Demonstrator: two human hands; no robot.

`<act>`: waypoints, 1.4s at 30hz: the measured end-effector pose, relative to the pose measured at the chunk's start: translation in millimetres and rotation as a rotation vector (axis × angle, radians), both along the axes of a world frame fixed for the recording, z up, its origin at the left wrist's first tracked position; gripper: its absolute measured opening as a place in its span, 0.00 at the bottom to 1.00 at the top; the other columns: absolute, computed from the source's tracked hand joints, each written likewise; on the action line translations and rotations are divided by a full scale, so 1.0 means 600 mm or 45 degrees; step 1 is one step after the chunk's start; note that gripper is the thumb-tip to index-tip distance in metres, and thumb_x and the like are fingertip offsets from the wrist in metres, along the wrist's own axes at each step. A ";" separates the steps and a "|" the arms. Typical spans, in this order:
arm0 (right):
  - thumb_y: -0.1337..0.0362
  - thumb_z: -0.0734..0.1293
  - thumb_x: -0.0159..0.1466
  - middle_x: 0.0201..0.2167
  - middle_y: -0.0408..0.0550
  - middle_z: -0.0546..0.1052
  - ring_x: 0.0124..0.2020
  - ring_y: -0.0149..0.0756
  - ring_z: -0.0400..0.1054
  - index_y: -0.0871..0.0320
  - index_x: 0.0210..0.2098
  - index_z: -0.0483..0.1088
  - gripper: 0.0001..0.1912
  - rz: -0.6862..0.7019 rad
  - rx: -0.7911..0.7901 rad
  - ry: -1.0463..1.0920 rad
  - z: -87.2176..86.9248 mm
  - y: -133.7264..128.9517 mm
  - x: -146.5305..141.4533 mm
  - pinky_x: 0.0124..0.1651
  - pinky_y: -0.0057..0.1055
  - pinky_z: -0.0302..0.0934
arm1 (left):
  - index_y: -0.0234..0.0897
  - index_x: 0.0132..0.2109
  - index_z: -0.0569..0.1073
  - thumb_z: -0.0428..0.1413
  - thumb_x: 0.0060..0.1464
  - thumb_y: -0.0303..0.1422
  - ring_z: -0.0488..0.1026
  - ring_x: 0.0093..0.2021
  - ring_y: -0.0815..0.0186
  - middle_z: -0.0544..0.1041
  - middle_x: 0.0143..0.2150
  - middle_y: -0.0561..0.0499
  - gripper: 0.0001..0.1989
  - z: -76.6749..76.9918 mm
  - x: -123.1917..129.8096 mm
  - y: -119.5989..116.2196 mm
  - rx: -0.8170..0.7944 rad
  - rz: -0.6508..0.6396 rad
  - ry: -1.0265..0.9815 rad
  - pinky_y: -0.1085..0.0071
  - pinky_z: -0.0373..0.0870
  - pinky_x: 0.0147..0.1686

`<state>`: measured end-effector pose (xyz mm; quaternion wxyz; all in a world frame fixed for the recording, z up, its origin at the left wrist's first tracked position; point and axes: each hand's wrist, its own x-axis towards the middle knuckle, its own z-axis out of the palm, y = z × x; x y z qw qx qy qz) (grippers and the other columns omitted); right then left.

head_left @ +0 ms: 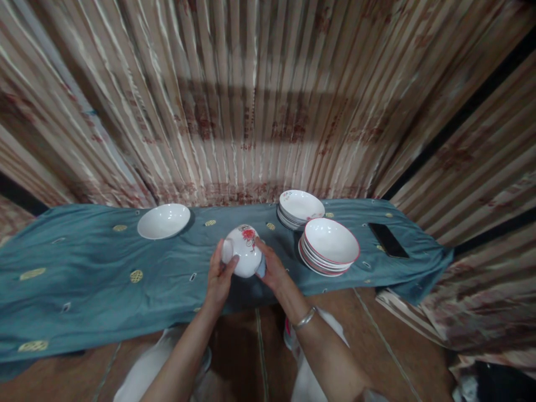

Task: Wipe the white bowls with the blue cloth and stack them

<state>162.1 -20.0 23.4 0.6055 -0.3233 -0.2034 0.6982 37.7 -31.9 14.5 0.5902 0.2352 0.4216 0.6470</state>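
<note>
2 hands grip bowl (243, 251) near cloth (84, 279) front edge.

On the cloth-covered desk (84, 290) a single bowl (163, 220) lies far left at the back, two stacks of bowls sit right of centre, the rear stack (300, 209) just behind the nearer stack (330, 245), and a phone (388, 240) lies further right, near the desk's end.
</note>
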 end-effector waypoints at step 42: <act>0.65 0.60 0.68 0.36 0.48 0.77 0.44 0.37 0.70 0.55 0.31 0.74 0.12 0.160 1.239 -1.864 0.025 -0.074 0.023 0.57 0.38 0.59 | 0.37 0.58 0.72 0.46 0.63 0.41 0.79 0.38 0.61 0.82 0.39 0.47 0.22 0.019 -0.036 0.006 -0.228 -0.034 -0.385 0.66 0.77 0.40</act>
